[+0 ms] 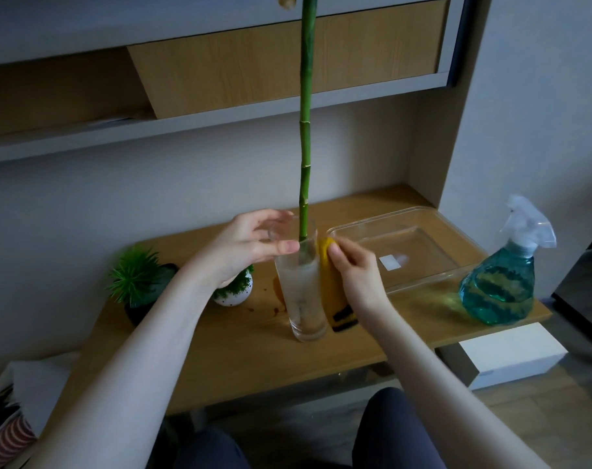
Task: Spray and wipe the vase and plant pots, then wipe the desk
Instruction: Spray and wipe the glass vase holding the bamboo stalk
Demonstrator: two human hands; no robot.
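A tall clear glass vase point(303, 299) stands upright at the middle of the wooden desk point(240, 360), with a long green bamboo stalk point(306, 106) rising out of it. My left hand point(247, 248) grips the vase's rim, thumb in front and fingers round the back. My right hand point(352, 269) pinches a yellow cloth point(333, 292) and presses it against the vase's right side. Left of the vase sit a dark pot with a spiky green plant point(137, 279) and a small white speckled pot point(235, 294), partly hidden by my left wrist.
A clear plastic tray point(423, 231) lies at the back right of the desk. A spray bottle of blue-green liquid point(504, 282) stands at the desk's right end. Small brown stains mark the wood left of the vase. Shelves hang above; a white box sits below right.
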